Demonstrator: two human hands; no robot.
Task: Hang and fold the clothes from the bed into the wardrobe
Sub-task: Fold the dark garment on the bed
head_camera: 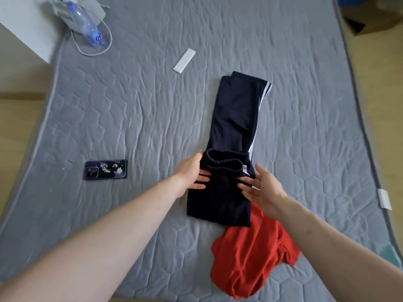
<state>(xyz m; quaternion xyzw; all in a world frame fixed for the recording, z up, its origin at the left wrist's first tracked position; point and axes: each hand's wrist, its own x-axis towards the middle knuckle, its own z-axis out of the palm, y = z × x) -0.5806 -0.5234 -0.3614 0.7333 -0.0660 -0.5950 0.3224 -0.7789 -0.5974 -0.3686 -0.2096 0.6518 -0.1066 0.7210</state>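
At centre frame, my left hand and right hand, fingers spread flat, pressed on folded dark trousers on the bed. A red garment lay crumpled just below them.

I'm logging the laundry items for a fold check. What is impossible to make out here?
- Red garment, head view: crumpled, partly under the dark trousers and right forearm; type unclear.
- Wardrobe: out of frame.
- Bottle label: blurred.
- Left hand and right hand fingertips: hidden in trouser folds.
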